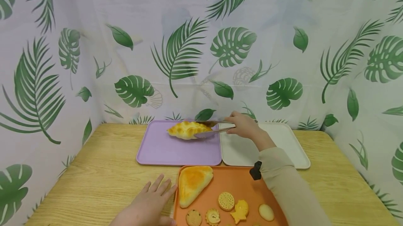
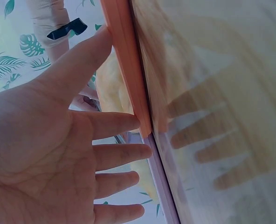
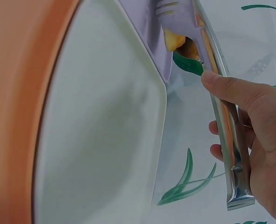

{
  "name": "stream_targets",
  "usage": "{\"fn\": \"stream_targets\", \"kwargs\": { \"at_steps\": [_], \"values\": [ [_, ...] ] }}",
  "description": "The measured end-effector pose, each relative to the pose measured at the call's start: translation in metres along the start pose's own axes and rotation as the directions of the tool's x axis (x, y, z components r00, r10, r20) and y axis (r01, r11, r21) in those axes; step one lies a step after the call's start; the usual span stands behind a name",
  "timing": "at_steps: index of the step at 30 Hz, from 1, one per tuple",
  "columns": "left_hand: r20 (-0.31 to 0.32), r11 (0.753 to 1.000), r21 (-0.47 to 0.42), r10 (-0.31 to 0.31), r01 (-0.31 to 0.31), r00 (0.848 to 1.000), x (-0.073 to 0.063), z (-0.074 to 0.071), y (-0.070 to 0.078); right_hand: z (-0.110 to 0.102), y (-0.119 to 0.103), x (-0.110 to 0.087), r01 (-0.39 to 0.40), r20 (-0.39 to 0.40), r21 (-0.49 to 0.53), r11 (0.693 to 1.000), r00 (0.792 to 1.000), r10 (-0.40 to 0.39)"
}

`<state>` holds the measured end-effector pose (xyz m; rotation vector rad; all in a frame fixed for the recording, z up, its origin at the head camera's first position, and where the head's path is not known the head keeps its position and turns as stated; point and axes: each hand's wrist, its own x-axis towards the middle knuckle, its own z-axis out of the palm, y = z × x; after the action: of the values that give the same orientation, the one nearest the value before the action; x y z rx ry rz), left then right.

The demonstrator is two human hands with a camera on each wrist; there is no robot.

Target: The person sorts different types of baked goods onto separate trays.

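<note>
My right hand (image 1: 245,125) grips a pair of metal tongs (image 3: 229,135) over the white tray. The tongs' ends lie on both sides of a braided bread loaf (image 1: 185,130) at the back of the purple tray (image 1: 176,154). Whether the loaf is lifted or rests on the tray, I cannot tell. My left hand (image 1: 148,201) has its fingers spread at the left edge of the orange tray (image 1: 233,177); in the left wrist view its thumb and forefinger touch the rim. A triangular bread slice (image 1: 193,184) lies on the orange tray beside that hand.
Several cookies, among them a round dotted biscuit (image 1: 226,201), a star-shaped one (image 1: 239,215) and a pale oval one (image 1: 266,212), lie on the orange tray. The white tray (image 1: 296,152) adjoins the purple one. A leaf-patterned cloth (image 1: 195,103) hangs behind the wooden table (image 1: 104,170).
</note>
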<state>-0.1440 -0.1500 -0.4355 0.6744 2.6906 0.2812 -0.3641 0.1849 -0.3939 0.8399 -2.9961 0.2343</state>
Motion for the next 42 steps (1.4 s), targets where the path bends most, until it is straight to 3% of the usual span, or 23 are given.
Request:
{"fn": "stream_targets", "kwargs": {
  "at_steps": [11,19,25,33,42],
  "values": [
    [-0.015,1.000,0.010,0.016,-0.016,1.000,-0.001,0.000,0.000,0.004,-0.005,0.006,-0.016,0.022,0.030,0.999,1.000,0.015],
    [-0.010,1.000,0.023,0.011,-0.011,1.000,0.000,0.001,-0.002,-0.003,-0.012,0.005,-0.033,-0.005,-0.054,0.998,0.999,0.033],
    [-0.011,0.999,0.033,0.009,-0.009,1.000,0.002,0.003,-0.003,-0.009,-0.014,-0.006,0.022,-0.082,-0.128,0.991,0.996,-0.033],
    [-0.024,0.999,0.050,0.015,-0.014,1.000,0.001,0.004,-0.002,-0.024,-0.014,-0.041,0.142,-0.203,-0.207,0.968,0.962,-0.184],
    [-0.011,1.000,0.030,0.003,-0.003,1.000,0.002,0.003,-0.002,-0.036,-0.016,-0.085,0.230,-0.293,-0.264,0.937,0.906,-0.305]
  ]
}}
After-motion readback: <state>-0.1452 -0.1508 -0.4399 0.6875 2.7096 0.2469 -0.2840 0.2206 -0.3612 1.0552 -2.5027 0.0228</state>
